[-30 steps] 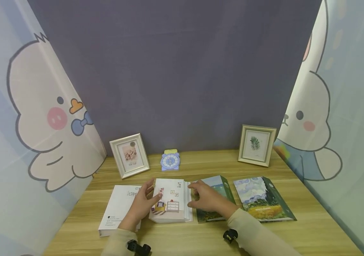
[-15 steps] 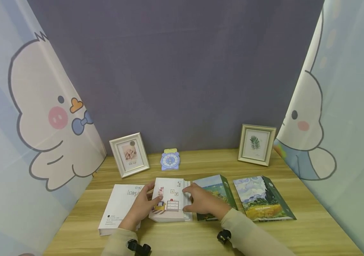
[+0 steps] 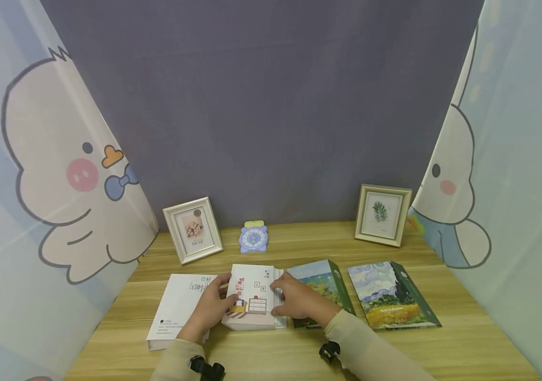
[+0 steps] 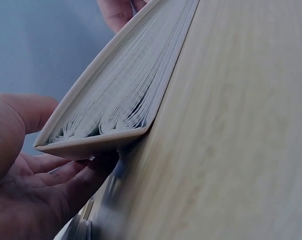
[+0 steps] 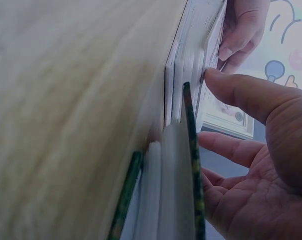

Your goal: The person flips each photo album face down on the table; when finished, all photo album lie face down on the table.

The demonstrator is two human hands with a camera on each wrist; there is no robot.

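Observation:
A thick white photo album [image 3: 252, 296] with a room drawing on its cover lies in the middle of the table, its layered pages [image 4: 126, 85] visible from the near end. My left hand [image 3: 211, 307] holds the album's left spine side, thumb on the cover and fingers against the spine. At the album's right edge is my right hand [image 3: 299, 300]. Its thumb and index finger touch the cover's edge with a gap between them, and the thumb [image 5: 240, 90] meets the edge in the right wrist view.
Another white album [image 3: 175, 307] lies to the left. Two painted-cover albums, one partly under the right arm [image 3: 323, 280] and one farther right [image 3: 392, 296], lie beside it. Two photo frames [image 3: 193, 230] [image 3: 383, 214] and a blue toy clock [image 3: 253, 239] stand behind.
My right hand has shifted left from the album's page edges onto the right edge of its cover. The left hand keeps its hold with little movement, and the album stays in place.

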